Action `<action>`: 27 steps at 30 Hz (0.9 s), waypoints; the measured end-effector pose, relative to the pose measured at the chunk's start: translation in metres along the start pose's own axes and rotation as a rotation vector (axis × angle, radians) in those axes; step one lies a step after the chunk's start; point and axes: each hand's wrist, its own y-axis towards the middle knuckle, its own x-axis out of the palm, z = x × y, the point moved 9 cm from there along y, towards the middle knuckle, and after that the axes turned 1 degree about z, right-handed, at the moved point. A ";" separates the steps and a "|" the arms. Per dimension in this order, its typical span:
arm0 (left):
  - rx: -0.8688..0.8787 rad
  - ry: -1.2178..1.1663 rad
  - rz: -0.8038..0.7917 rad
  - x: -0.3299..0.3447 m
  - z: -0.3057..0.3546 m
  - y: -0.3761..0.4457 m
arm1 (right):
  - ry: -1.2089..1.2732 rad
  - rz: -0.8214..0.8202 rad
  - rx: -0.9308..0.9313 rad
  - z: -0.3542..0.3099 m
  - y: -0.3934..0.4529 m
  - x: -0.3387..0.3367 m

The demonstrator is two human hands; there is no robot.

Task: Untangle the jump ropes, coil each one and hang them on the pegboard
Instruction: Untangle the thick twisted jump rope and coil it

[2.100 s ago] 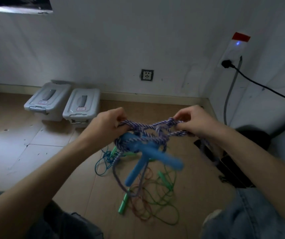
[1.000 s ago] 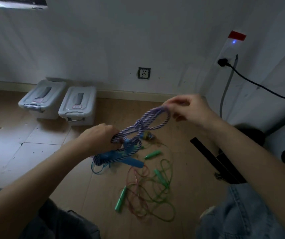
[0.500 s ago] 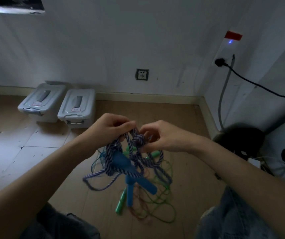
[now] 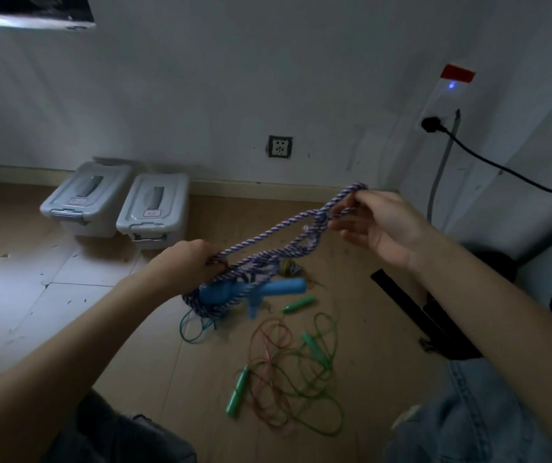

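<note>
Half a second ago I see both hands bunched together over the tangle; now they are well apart. The right hand [image 4: 380, 225] is up and off to the right near the skirting board, pinching a loop of the purple twisted rope [image 4: 268, 242], which now runs taut in long strands instead of hanging in slack loops. The left hand [image 4: 184, 262] sits lower, gripping the rest of the bundle. The blue handles [image 4: 268, 290] no longer dangle downward; they lie sideways just below the left hand.
</note>
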 end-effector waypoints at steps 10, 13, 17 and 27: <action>0.343 -0.862 0.018 0.004 0.090 -0.022 | 0.009 -0.371 0.030 0.014 -0.020 0.063; 0.213 -1.071 0.024 -0.010 0.074 -0.023 | -0.152 0.002 -0.039 0.003 -0.002 0.011; 0.259 -1.377 0.071 -0.041 0.069 -0.027 | -0.187 0.067 0.004 0.016 0.004 -0.001; -0.084 -1.649 0.331 -0.067 -0.016 -0.017 | -0.409 -0.038 -0.056 0.033 0.008 0.010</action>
